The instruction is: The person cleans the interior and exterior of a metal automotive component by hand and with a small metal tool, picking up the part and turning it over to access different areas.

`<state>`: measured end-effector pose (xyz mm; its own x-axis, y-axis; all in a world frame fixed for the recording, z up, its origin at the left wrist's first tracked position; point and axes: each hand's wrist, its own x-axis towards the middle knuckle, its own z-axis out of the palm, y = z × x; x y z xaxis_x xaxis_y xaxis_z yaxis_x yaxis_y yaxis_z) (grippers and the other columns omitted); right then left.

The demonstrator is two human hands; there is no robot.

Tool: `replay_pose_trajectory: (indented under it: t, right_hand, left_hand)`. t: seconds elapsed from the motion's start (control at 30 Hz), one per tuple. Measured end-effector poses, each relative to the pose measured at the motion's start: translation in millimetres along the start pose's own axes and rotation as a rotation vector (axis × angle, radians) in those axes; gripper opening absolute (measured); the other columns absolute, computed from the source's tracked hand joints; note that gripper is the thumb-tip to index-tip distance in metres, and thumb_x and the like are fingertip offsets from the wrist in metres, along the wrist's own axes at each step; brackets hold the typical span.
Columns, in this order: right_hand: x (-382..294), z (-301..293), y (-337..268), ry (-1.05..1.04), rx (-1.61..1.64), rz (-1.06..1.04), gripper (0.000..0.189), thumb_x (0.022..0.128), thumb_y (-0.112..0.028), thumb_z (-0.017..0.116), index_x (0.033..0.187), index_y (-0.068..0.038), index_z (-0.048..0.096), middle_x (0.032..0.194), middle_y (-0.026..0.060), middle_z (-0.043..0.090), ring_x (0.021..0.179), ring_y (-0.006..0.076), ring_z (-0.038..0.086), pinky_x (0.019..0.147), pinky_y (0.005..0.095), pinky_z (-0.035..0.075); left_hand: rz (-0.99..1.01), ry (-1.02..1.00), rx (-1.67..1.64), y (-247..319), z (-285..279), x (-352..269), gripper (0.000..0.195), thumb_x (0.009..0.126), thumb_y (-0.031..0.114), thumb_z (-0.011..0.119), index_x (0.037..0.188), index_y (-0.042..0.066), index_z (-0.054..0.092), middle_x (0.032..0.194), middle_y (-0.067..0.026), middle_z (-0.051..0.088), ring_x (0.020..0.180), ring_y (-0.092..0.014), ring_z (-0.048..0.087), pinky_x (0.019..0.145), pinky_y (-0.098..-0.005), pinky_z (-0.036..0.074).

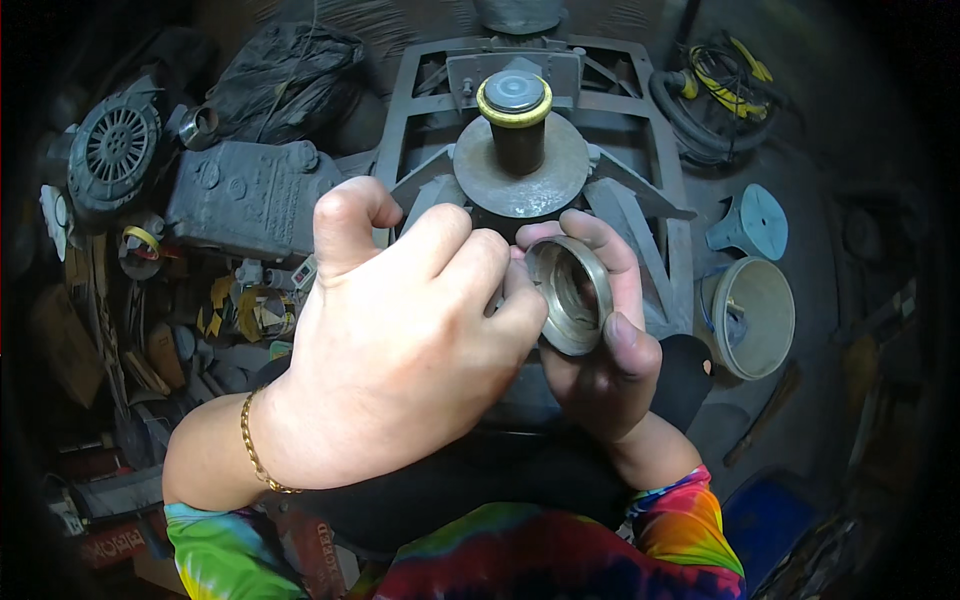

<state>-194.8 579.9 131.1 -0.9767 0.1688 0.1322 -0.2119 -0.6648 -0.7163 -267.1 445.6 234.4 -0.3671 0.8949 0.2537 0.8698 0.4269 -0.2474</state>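
My right hand (600,382) holds a round, shallow metal cup or ring (556,304) tilted on edge, its hollow side facing left and up. Fingers wrap its far rim and the thumb rests on the near right side. My left hand (412,337) is curled, thumb raised, with its fingers at the left rim of the metal piece. A small dark point shows beside those fingers; the fingertips are hidden, so I cannot tell whether they grip anything. Beyond both hands stands a dark cylindrical post (519,148) with a yellow-rimmed top (514,101), rising from a round metal plate (480,176).
A grey metal frame (673,255) surrounds the post. At right are a white bucket (787,319), a light-blue plastic stool (757,217) and a coiled hose (675,124). At left lie a grey case (240,199), a round slotted motor housing (116,146) and tape rolls (262,315).
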Motion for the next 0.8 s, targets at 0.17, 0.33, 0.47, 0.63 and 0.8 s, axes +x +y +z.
replay_pose_trajectory:
  t: [0.17, 0.33, 0.47, 0.63, 0.8]
  right_hand:
    - [-2, -4, 2, 0.009, -0.042, 0.025, 0.078, 0.086, -0.048, 0.052, 0.144, -0.002, 0.028, 0.138, 0.0203, 0.044, 0.131, 0.0291, 0.046, 0.115, 0.041, 0.03]
    - [-3, 0, 6, -0.019, -0.017, 0.022, 0.08, 0.084, -0.051, 0.054, 0.143, -0.004, 0.029, 0.138, 0.0194, 0.044, 0.13, 0.0292, 0.046, 0.113, 0.0415, 0.032]
    - [-4, 2, 9, -0.006, 0.003, 0.008, 0.081, 0.081, -0.052, 0.058, 0.142, -0.006, 0.031, 0.137, 0.0188, 0.044, 0.127, 0.028, 0.047, 0.111, 0.0419, 0.035]
    - [-4, 1, 13, 0.014, 0.031, -0.026, 0.081, 0.08, -0.051, 0.06, 0.142, -0.006, 0.033, 0.136, 0.019, 0.044, 0.126, 0.029, 0.047, 0.109, 0.0431, 0.037]
    - [-3, 2, 13, 0.011, 0.066, -0.028, 0.08, 0.08, -0.05, 0.061, 0.141, -0.005, 0.034, 0.135, 0.0188, 0.044, 0.125, 0.0305, 0.048, 0.11, 0.0443, 0.036]
  left_hand:
    - [-0.002, -0.015, -0.139, -2, 2, 2, 0.024, 0.066, 0.02, 0.075, 0.09, 0.017, 0.071, 0.075, 0.003, 0.051, 0.072, -0.016, 0.053, 0.076, -0.0411, 0.032]
    - [-0.007, -0.07, -0.185, -6, -1, 2, 0.022, 0.064, 0.014, 0.074, 0.086, 0.016, 0.071, 0.074, 0.0017, 0.051, 0.071, -0.018, 0.053, 0.074, -0.0401, 0.033]
    - [-0.015, -0.084, -0.24, -7, -1, 0, 0.022, 0.062, 0.011, 0.073, 0.083, 0.016, 0.07, 0.074, 0.0006, 0.051, 0.073, -0.019, 0.054, 0.073, -0.0402, 0.033]
    - [-0.03, -0.104, -0.335, -13, 1, -2, 0.022, 0.063, 0.008, 0.072, 0.083, 0.016, 0.07, 0.074, 0.0, 0.052, 0.073, -0.02, 0.054, 0.073, -0.0402, 0.033]
    - [-0.045, -0.106, -0.345, -13, 0, -2, 0.022, 0.064, 0.007, 0.072, 0.083, 0.016, 0.07, 0.073, 0.0001, 0.052, 0.073, -0.02, 0.054, 0.073, -0.0401, 0.033]
